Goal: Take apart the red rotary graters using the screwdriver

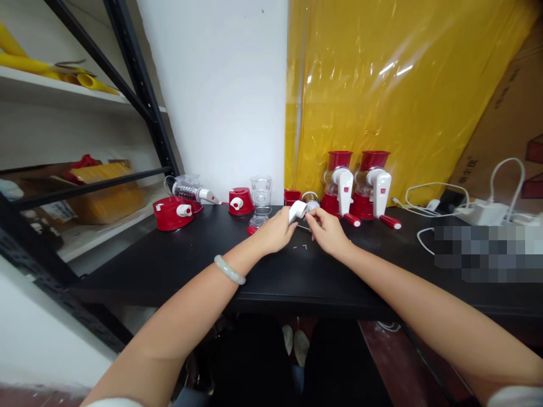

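Note:
My left hand (278,230) is closed around a white crank handle (297,211), its wide end tilted up towards the right. A red grip end (252,230) shows just left of that hand. Fingertips of my right hand (327,230) are pinched together at the crank's wide end; whatever sits between them is too small to make out. Right behind the fingers is a shiny grater drum (311,199), partly covered by them. Small light bits (300,247) lie on the black table (271,280) below my hands.
Two assembled red-and-white rotary graters (339,183) stand at the back right. Red bases (169,213), a clear plastic housing (261,195) and another drum with crank (190,189) are on the left. White cables and a power strip (487,212) lie far right; a shelf rack (159,135) borders the left.

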Available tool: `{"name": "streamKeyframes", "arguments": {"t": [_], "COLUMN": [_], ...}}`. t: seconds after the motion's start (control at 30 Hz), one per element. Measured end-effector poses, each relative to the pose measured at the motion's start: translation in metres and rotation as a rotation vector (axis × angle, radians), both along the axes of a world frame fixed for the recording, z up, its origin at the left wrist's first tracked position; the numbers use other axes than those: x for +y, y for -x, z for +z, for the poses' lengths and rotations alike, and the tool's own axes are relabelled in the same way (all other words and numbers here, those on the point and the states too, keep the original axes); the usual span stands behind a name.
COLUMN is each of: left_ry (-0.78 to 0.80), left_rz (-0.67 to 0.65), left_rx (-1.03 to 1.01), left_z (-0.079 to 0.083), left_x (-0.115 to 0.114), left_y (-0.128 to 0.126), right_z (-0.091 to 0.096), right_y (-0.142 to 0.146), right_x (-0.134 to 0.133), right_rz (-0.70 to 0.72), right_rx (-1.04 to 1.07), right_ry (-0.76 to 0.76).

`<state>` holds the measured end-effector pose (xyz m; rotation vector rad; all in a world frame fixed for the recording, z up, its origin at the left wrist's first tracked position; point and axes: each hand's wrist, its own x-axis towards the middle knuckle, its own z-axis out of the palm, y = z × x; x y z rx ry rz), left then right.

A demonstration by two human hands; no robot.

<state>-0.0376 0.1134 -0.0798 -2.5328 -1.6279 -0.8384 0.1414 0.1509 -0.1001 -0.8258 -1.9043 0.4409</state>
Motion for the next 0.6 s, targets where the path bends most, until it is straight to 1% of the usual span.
{"name": "streamKeyframes", "arguments": {"t": [0.1, 0.23, 0.37, 0.6], "left_ry": [-0.035, -0.059, -0.051, -0.055], "left_rz": [-0.028, -0.041, -0.017, 0.020], "left_rx": [0.008, 0.032, 0.069, 0.116], "left_z": [-0.002, -0.002, -0.003, -0.004], "left_x": [-0.001, -0.003, -0.006, -0.009], "left_y": [-0.003, -0.007, -0.012, -0.017], "right_z": [-0.002, -0.004, -0.004, -0.003], "right_y": [0.001, 0.001, 0.002, 0.002], "right_x": [0.001, 0.005, 0.006, 0.006], "right_rz": [-0.003, -0.031, -0.064, -0.033], "right_rx": [-0.008, -0.041, -0.066, -0.072], "right_ry": [0.026, -0.028, -0.045, -0.008]}}
